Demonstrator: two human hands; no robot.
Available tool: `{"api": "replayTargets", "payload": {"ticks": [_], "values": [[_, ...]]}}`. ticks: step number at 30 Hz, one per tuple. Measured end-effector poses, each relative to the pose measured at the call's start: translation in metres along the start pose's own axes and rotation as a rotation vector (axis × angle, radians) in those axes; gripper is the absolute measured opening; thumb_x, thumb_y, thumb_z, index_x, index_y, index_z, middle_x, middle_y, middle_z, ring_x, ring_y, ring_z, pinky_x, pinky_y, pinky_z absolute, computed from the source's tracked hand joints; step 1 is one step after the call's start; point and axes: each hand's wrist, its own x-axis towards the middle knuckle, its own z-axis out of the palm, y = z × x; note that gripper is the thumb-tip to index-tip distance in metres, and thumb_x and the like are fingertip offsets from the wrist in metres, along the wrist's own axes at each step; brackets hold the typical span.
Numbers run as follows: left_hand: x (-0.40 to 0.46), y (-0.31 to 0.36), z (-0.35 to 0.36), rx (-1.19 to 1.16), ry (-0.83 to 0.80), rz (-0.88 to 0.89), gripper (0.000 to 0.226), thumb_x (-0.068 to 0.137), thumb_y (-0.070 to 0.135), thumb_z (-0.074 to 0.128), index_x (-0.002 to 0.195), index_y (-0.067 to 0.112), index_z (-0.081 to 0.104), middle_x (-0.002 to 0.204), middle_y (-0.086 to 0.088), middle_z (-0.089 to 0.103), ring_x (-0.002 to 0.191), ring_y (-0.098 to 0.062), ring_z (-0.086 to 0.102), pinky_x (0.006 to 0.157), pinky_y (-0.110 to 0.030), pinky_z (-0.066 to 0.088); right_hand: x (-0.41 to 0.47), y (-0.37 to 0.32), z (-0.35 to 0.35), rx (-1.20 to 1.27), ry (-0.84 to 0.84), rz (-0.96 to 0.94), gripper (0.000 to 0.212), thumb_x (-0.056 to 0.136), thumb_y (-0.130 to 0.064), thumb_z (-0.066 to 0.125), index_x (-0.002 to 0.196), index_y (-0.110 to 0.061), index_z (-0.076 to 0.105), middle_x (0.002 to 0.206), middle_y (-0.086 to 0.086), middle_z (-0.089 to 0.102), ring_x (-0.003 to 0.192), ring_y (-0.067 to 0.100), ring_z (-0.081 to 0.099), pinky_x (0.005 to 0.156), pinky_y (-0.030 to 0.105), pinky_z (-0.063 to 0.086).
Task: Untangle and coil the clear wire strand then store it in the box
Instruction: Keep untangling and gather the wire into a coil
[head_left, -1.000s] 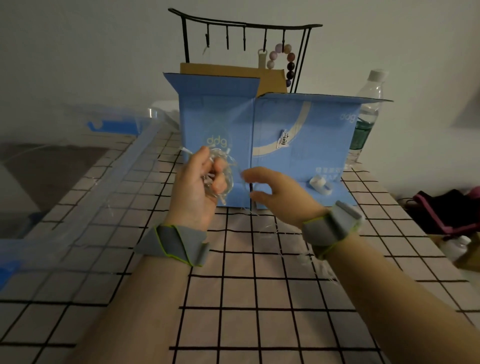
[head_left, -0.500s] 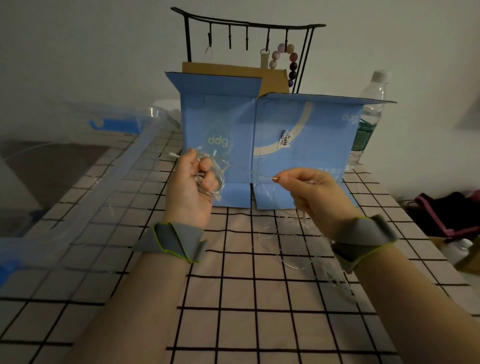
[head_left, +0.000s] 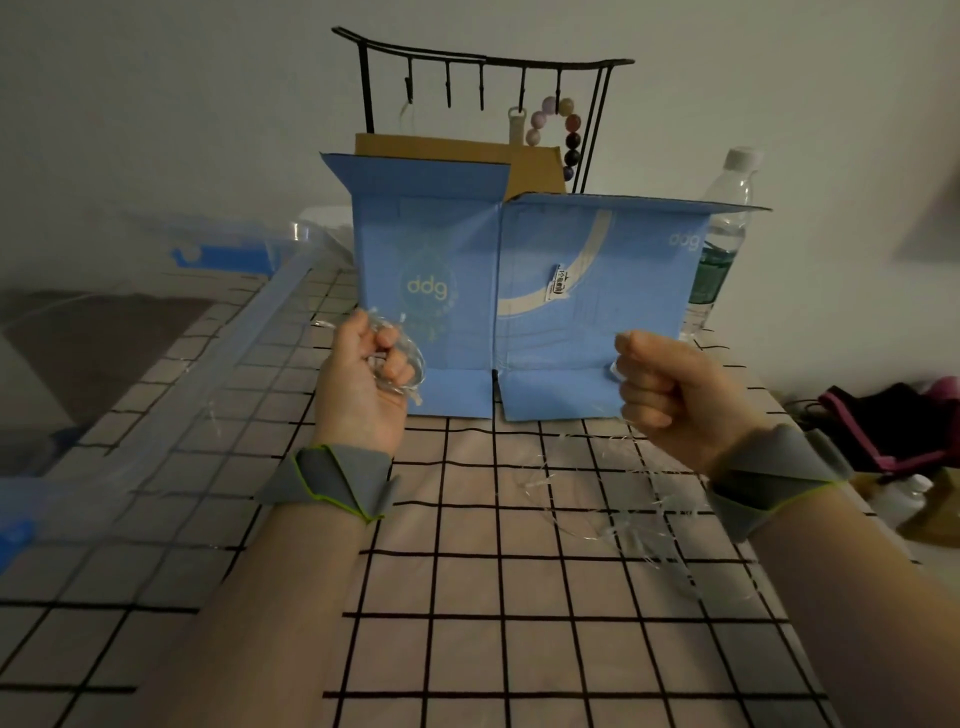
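While both fists curl | L hand (head_left: 363, 374) grips 1 wire coil (head_left: 410, 358) | R hand (head_left: 670, 389) grips loose strand (head_left: 597, 499) | 1 box (head_left: 519, 291)

Single head-worn wide-angle view; no second view is provided, so no overlap is shared. The scene is looked at forward and slightly down from the person's head. Both forearms are seen entering from the bottom edge, with the left hand (head_left: 366, 379) and right hand (head_left: 670, 395) framed close, at mid-height. The checked tablecloth (head_left: 467, 649) is covered across the lower half. The blue cardboard box (head_left: 519, 291) is faced head-on just beyond the hands, with the wall filling the upper frame. Straight lines are bowed toward the edges.
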Motion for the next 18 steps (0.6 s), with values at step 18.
{"api": "replayTargets", "payload": {"ticks": [18], "values": [[-0.007,-0.001,0.006,0.132,-0.079,0.023,0.033,0.097,0.023,0.037,0.067,0.013,0.047,0.056,0.004,0.063,0.030,-0.002,0.028,0.034,-0.013,0.023,-0.008,-0.007,0.010,-1.588,0.429,0.234,0.034,0.092,-0.036,0.049,0.091,-0.007,0.068,0.083,0.005,0.064,0.071,0.014,0.050,0.060,0.024,0.037]]}}
